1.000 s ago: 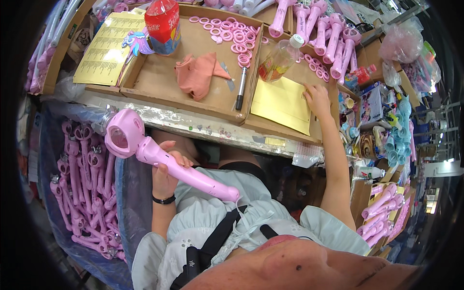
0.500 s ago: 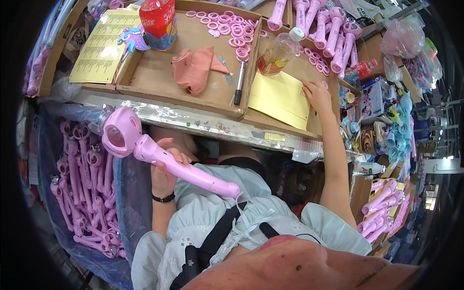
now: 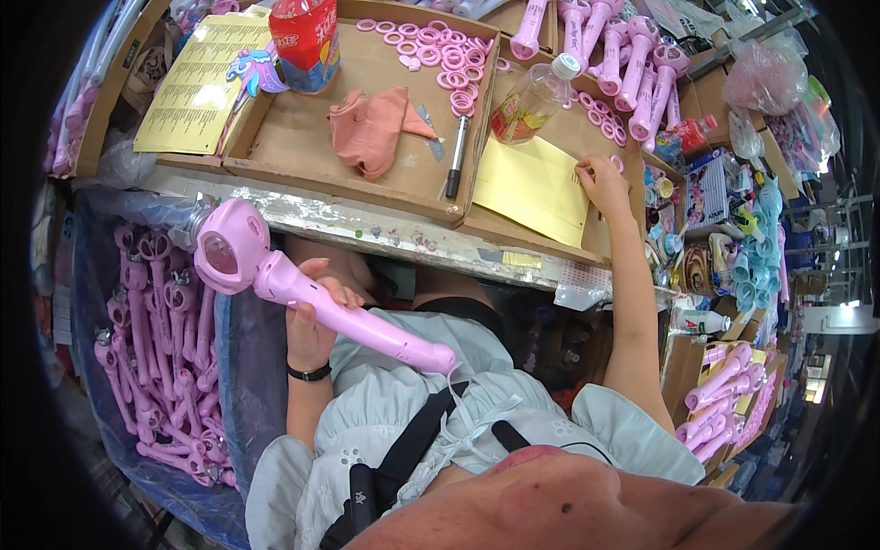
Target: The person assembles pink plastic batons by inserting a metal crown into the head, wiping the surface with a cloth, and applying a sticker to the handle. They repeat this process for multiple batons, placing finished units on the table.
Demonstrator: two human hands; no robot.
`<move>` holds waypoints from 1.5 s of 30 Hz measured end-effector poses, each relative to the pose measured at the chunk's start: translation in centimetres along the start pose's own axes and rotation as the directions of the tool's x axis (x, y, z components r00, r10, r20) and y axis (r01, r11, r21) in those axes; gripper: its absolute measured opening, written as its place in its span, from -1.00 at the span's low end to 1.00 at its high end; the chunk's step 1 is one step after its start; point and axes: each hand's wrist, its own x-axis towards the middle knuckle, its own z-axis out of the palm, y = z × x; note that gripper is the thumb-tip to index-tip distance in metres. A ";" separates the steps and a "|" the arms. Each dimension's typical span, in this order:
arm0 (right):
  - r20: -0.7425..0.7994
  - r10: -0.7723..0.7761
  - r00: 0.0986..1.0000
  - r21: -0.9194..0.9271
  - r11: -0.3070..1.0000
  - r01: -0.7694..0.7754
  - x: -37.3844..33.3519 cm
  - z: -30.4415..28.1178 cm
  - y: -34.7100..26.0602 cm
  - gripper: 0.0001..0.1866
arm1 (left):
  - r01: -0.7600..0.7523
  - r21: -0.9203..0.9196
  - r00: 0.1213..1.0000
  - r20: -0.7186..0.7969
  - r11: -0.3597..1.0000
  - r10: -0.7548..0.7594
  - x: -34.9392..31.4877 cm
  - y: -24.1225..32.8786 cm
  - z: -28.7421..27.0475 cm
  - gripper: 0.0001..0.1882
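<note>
In my left hand point(image 3: 312, 335) is a pink toy wand point(image 3: 371, 332), with the fingers wrapped round its handle. The wand lies slantwise over my lap, its round hollow head to the upper left and its handle end by my chest. Farther off, my right hand point(image 3: 605, 188) is closed in a pinch at the right edge of a yellow sheet point(image 3: 532, 194). The sheet lies in a cardboard tray point(image 3: 596, 246). Just beyond those fingers is a pink ring point(image 3: 617, 164). My fingertips hide whatever small part they pinch.
Loose pink rings point(image 3: 449, 57), a salmon cloth point(image 3: 371, 133) and a marker point(image 3: 456, 158) lie in the left tray. A red-labelled bottle point(image 3: 305, 46) and a clear bottle point(image 3: 534, 96) stand nearby. A blue-lined bin point(image 3: 240, 385) of pink wands is at my left.
My right fingers have shifted slightly at the sheet's edge, and more of the pink ring beyond them shows. My left hand and the wand stay in place.
</note>
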 end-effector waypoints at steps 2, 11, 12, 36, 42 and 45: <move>-0.052 -0.056 0.997 -0.016 0.998 0.055 0.1 0.2 0.3 -0.82 | 0.001 -0.002 1.000 0.002 1.000 -0.001 0.0 0.0 0.0 -0.26; -0.082 -0.177 0.981 -0.029 0.984 0.175 0.0 0.2 0.3 -0.81 | 0.001 -0.007 1.000 0.001 1.000 -0.001 -0.1 -0.1 0.0 -0.25; -0.084 -0.184 0.979 -0.025 0.983 0.183 0.0 0.0 0.2 -0.82 | 0.002 -0.007 1.000 0.000 1.000 -0.002 -0.1 -0.1 0.0 -0.25; 0.076 -0.161 0.984 -0.002 0.987 0.162 -0.1 -0.1 1.8 -0.55 | -0.002 -0.012 1.000 0.003 1.000 0.002 -0.3 -0.1 -0.2 -0.25; 0.141 0.038 0.989 0.171 0.983 -0.062 -0.3 -0.6 1.9 -0.70 | -0.002 -0.010 1.000 -0.008 1.000 0.001 -0.4 -0.2 -0.2 -0.24; -0.040 -0.219 0.975 -0.012 0.976 0.219 -0.1 -0.8 1.8 -0.81 | -0.002 -0.010 1.000 -0.010 1.000 0.002 -0.3 -0.2 -0.1 -0.25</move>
